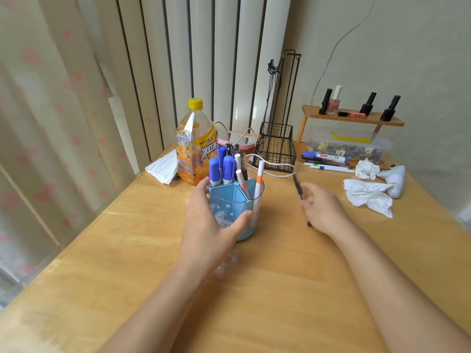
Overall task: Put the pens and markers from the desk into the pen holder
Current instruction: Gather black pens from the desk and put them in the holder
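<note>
1. Left hand [209,220] wraps the side of a blue pen holder [235,212] standing on the wooden desk [153,276].
2. Right hand [322,211], beside the holder, grips a dark pen [298,187], blurred and tilted.
3. Blue markers [224,169] and white pens [258,184] stand upright in the holder's compartments.
4. More markers [326,160] lie well apart at the desk's far right, near crumpled tissues [367,194].
5. An iced-tea bottle [195,143] stands just behind the holder.
</note>
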